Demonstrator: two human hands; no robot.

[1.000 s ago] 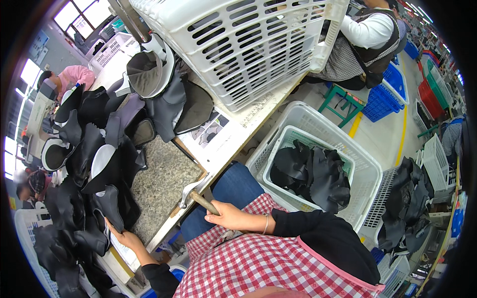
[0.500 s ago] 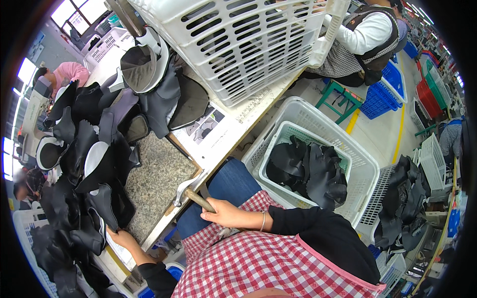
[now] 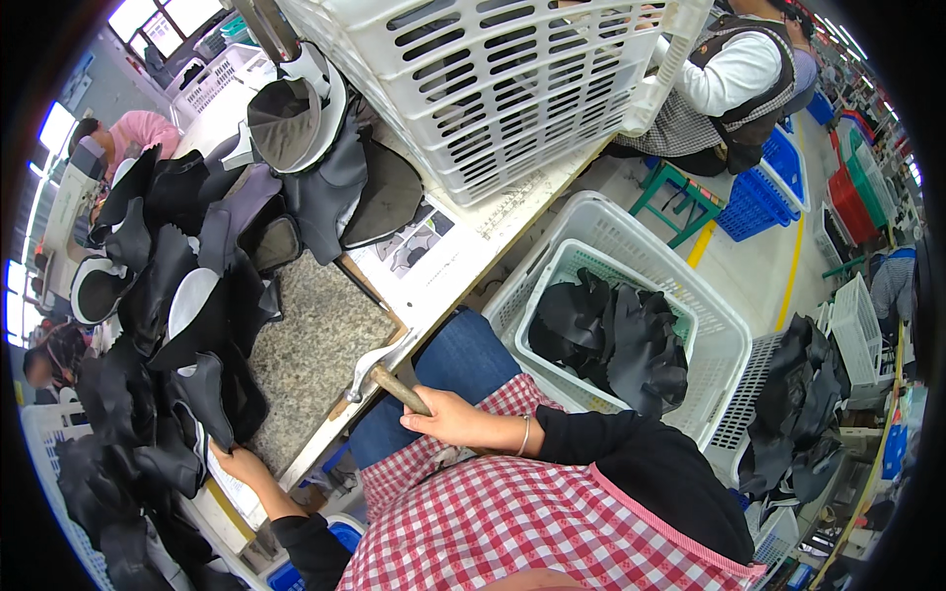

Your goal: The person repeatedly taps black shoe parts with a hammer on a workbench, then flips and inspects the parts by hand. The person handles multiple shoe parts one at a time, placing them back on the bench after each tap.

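Observation:
My right hand (image 3: 448, 419) is closed round the wooden handle of a hammer (image 3: 399, 386). Its curved silver head rests at or just above the near edge of a speckled stone slab (image 3: 313, 330) set in the table. My left hand (image 3: 241, 465) is at the lower end of a black leather shoe-upper piece (image 3: 205, 399), its fingers closed at the tip and partly hidden by it. That piece belongs to a heap of black uppers (image 3: 123, 394), some with white or grey linings, left of the slab.
A large white slotted crate (image 3: 473, 108) stands on the table (image 3: 434, 295) beyond a printed sheet (image 3: 409, 246). Right of my knees, a nested white basket (image 3: 616, 369) holds black pieces. A green stool (image 3: 680, 207), blue crates (image 3: 754, 202) and a seated person (image 3: 724, 84) are farther right.
The view has shifted slightly. The black piece by my left hand hangs a little lower and its outline has changed. My right hand and the hammer stay almost where they were.

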